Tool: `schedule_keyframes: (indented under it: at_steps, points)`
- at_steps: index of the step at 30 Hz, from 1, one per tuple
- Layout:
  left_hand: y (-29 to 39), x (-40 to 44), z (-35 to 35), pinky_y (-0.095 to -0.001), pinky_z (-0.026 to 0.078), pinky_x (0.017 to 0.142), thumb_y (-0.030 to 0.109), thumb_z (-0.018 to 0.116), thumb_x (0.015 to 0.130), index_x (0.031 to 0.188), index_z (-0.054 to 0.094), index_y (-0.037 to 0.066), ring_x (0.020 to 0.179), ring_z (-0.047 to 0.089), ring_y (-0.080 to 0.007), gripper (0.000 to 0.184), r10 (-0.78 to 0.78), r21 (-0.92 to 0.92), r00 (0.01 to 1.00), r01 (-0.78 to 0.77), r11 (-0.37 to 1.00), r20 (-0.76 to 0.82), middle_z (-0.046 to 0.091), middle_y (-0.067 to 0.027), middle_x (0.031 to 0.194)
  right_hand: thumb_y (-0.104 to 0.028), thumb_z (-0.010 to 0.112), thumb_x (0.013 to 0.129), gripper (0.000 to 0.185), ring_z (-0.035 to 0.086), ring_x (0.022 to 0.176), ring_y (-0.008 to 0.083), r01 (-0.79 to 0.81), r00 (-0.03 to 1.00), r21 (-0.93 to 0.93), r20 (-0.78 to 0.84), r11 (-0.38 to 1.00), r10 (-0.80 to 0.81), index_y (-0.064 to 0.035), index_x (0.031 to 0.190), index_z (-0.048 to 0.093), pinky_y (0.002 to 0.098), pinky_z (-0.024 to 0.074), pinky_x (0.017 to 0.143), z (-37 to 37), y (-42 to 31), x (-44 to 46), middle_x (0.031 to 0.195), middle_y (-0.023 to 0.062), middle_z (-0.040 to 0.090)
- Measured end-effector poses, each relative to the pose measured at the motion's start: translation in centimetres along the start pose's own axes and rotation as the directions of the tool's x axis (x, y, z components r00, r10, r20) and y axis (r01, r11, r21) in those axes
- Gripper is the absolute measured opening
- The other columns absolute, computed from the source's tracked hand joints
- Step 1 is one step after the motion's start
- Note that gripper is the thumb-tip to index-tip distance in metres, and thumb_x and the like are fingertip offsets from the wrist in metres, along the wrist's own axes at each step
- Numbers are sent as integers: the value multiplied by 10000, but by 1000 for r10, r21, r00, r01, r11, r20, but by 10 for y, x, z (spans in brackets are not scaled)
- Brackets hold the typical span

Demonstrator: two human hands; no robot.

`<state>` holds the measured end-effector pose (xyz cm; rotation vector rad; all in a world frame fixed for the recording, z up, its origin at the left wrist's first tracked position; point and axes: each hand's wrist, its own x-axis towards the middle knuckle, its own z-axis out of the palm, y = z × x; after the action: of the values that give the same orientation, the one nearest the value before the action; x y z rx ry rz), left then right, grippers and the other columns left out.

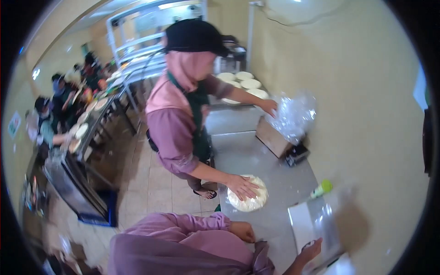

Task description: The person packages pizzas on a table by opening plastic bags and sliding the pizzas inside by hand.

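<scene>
My left hand (244, 232) rests as a fist at the near edge of the metal table (279, 183); nothing shows in it. On the lower right, my right hand (311, 251) has its fingers drawn together over a white box (301, 222) with clear plastic (326, 222); a small thing seems to be at the fingertips, too blurred to name. In front of me, a co-worker's hand (243, 187) presses flat on a round, pale dough disc (255, 201) that looks covered in shiny plastic. Their other hand (269, 107) reaches to a bundle of clear plastic bags (293, 117).
The plastic bags stand in a cardboard box (273, 136) beside a black object (297, 155). A green-capped bottle (323, 188) lies by the wall. Several pale discs (251, 84) sit farther back. A blue-based trolley (94, 220) and people at a long table (98, 114) are leftward.
</scene>
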<state>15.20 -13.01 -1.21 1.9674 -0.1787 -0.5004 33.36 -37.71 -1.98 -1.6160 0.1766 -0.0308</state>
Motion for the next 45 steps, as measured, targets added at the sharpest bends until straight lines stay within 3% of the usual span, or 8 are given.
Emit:
schedule_keyframes:
  at_steps: [6, 12, 21, 23, 30, 36, 40, 45]
  points:
    - [-11, -9, 22, -314, 464, 741, 23, 522, 734, 1004, 625, 44, 828, 614, -222, 289, 117, -48, 990, -121, 991, -82, 644, -121, 923, -172, 461, 822, 191, 409, 752, 252, 636, 772, -262, 222, 726, -596, 15, 852, 434, 356, 352, 746, 18, 8, 118, 790, 116, 419]
    - [-23, -12, 40, -307, 485, 727, -51, 502, 624, 1026, 628, 81, 833, 621, -215, 441, 268, -116, 925, -308, 944, -270, 648, -121, 919, -92, 556, 727, 315, 478, 957, 324, 740, 671, -392, 483, 547, -562, 19, 1009, 472, 395, 366, 868, 63, -14, 191, 999, 186, 501]
    - [-16, -39, 29, -298, 493, 783, -149, 371, 619, 1087, 581, 22, 958, 582, -204, 541, 133, -259, 965, -191, 947, -225, 605, -121, 1060, -255, 627, 739, 521, 531, 995, 344, 720, 644, -647, 758, 251, 107, -58, 1192, 460, 391, 420, 866, 18, 0, 161, 1077, 173, 560]
    - [-10, -46, 26, -299, 494, 776, -150, 370, 625, 1087, 580, 21, 949, 587, -200, 535, 87, -321, 968, -162, 933, -233, 604, -124, 1060, -265, 605, 762, 397, 591, 865, 258, 213, 799, -869, 419, 447, 432, -30, 1073, 532, 320, 471, 776, 6, -23, 109, 983, 131, 591]
    - [-14, -89, 4, -322, 486, 753, -100, 414, 662, 1096, 565, 11, 903, 607, -255, 473, 1, -153, 908, -72, 986, -420, 602, -169, 1029, -277, 555, 846, 327, 559, 796, 190, 71, 742, -706, 509, 704, 436, -10, 1035, 559, 319, 476, 686, -3, -27, 40, 935, 61, 583]
    - [-34, -117, -2, -343, 463, 740, -22, 503, 647, 1082, 567, 10, 859, 597, -318, 441, 34, 28, 841, -23, 999, -541, 603, -217, 953, -221, 520, 829, 202, 591, 709, 178, 573, 230, -62, 969, 817, -88, -42, 835, 612, 258, 480, 661, 114, -106, -144, 882, 95, 608]
    - [-42, -155, -7, -364, 466, 736, -10, 515, 622, 1013, 595, 38, 866, 593, -329, 401, 7, 24, 848, 7, 1000, -531, 608, -198, 934, -204, 460, 851, 220, 572, 723, 370, 768, -237, 75, 956, 636, 173, -22, 863, 583, 410, 463, 674, 174, -96, -235, 776, 201, 589]
    - [-64, -234, -7, -355, 470, 760, 61, 579, 639, 1007, 593, 37, 872, 601, -311, 369, 85, 39, 753, -79, 996, -653, 614, -177, 944, -244, 490, 805, 254, 556, 873, 391, 872, -152, -12, 943, 489, 296, -106, 991, 595, 425, 455, 729, 220, -46, -279, 945, 189, 594]
